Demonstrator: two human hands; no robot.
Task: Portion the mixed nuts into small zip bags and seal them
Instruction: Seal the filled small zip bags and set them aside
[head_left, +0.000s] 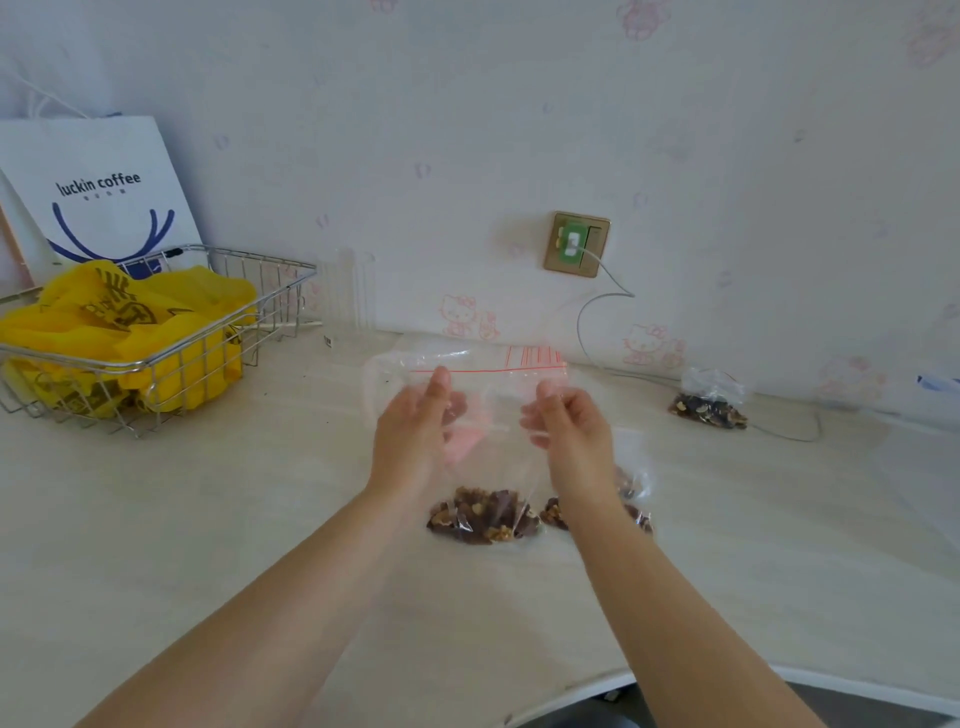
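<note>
As seen from the head camera: both hands held one clear zip bag (493, 415) upright over the tabletop (208, 519).
Left hand (415, 426): pinched the bag's upper left edge just under the red zip line.
Right hand (571, 426): pinched the upper right edge.
Bag's place: its nut-filled bottom (483, 514) rested on the tabletop.
Handling: thin, limp and slippery film; weight sat low, so I judged the zip strip the best hold.
Nearby: second nut bag (631, 493) just beside the right wrist; filled bag (711, 400) far right.
Obstacles: wire basket (270, 291) of yellow bags (135, 322) stood well apart to the left.
</note>
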